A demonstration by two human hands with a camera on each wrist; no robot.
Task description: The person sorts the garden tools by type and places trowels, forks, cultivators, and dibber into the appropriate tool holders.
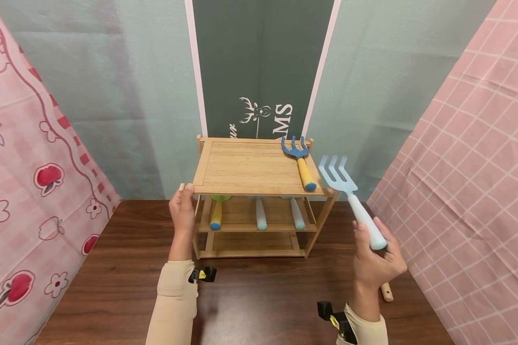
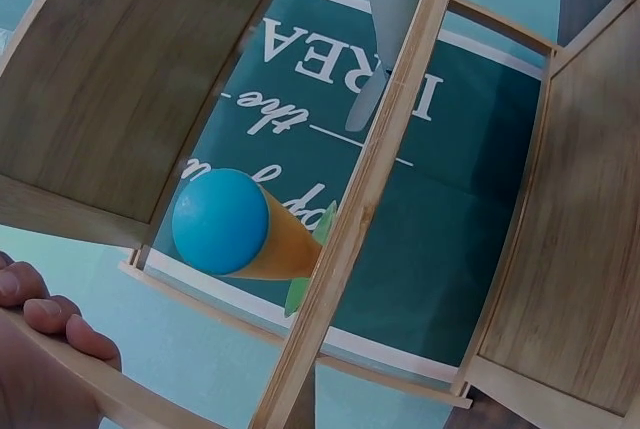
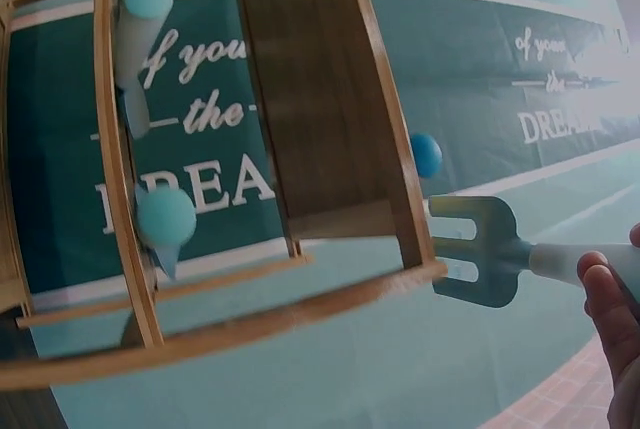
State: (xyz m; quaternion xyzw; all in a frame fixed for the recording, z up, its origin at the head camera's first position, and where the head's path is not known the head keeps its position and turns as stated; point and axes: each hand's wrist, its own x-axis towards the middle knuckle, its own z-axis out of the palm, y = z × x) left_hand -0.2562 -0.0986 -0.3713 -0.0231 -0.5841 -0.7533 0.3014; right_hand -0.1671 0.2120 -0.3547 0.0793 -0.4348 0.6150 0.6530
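My left hand (image 1: 182,211) holds the front left corner of the top board of a small wooden rack (image 1: 250,165), its fingertips curled over the edge in the left wrist view. Right of the rack, my right hand (image 1: 377,263) grips the pale blue handle of a small garden fork (image 1: 366,220), tines up and away from me. Beside it on the top board lies a blue garden fork with a yellow handle (image 1: 304,173). On the middle shelf are a yellow-handled tool (image 1: 217,215) with a green head, and two pale-handled tools (image 1: 261,215), their heads mostly hidden.
The rack stands on a dark wood table (image 1: 259,297) against a green hanging cloth (image 1: 263,57). Pink patterned cloths (image 1: 470,158) border both sides. A light wooden piece (image 1: 386,292), partly hidden by the right hand, lies at the right.
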